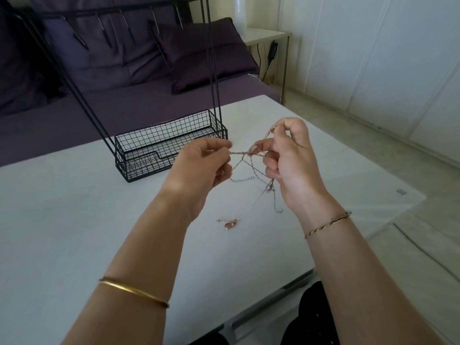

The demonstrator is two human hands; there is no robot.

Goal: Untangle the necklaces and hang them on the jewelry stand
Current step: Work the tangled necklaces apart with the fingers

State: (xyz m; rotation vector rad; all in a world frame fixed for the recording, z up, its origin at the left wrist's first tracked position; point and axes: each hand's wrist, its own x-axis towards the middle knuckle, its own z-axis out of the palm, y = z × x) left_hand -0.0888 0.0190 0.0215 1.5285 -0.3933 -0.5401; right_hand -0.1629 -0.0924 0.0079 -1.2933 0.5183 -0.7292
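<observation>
Thin tangled necklaces stretch between both hands above the white table. My left hand pinches one end of the chains at its fingertips. My right hand pinches the knotted part and holds a strand up by its thumb. Loose chain hangs down to the table, ending in a rose-gold pendant and a clasp. A short extender chain dangles under my left hand. The black wire jewelry stand, with a mesh basket base and tall rods topped by hooks, sits just behind my hands.
A purple sofa with cushions runs behind the table. A small side table stands at the back right by the white wall. The table's right edge and the tiled floor lie to my right.
</observation>
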